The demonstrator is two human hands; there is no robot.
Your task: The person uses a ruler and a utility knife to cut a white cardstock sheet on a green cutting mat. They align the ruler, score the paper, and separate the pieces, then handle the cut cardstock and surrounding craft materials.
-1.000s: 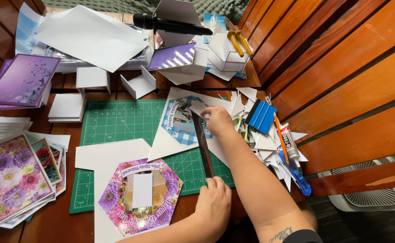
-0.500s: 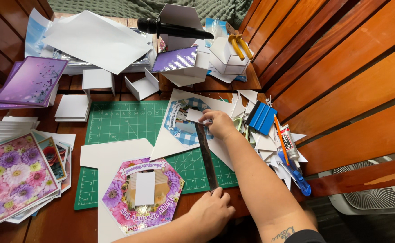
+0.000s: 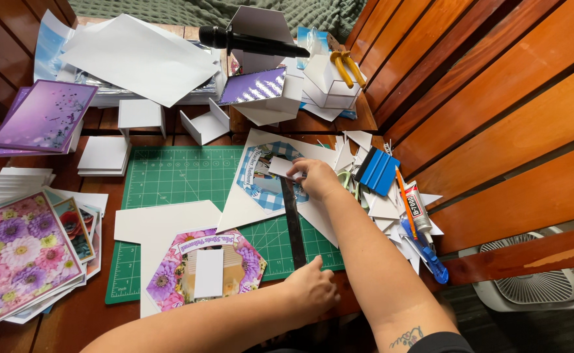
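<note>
- The right hand [image 3: 316,178] reaches out over the green gridded cutting mat [image 3: 169,183], its grip pinched shut on a small white card strip [image 3: 280,167], which it holds just over the blue-checked hexagon print on white card [image 3: 264,180], as if to lay it on that face.
- The left hand [image 3: 312,291] rests at the near edge of the tabletop [image 3: 84,320], fingertips pressing the near end of the long dark metal ruler [image 3: 293,222]; the grip is loosely curled and holds nothing. To my eye it is there to keep the ruler from sliding.
- The ruler runs from the near edge of the mat up to the hexagon print, touching it, so both hands work along one line.
- A purple floral hexagon piece with a white rectangle at its middle [image 3: 205,271] lies at the near edge of the mat, beside the left hand.
- At the right edge, white paper offcuts [image 3: 382,209], a blue scraper [image 3: 378,171], a glue tube [image 3: 418,208] and a blue pen knife [image 3: 427,258] crowd close to the right forearm; little room there.
- The left edge carries a stack of floral printed cards [image 3: 22,252]; the far edge, white folded card boxes [image 3: 202,124] and yellow-handled pliers [image 3: 347,65].
- The freest space is the bare left half of the mat.
</note>
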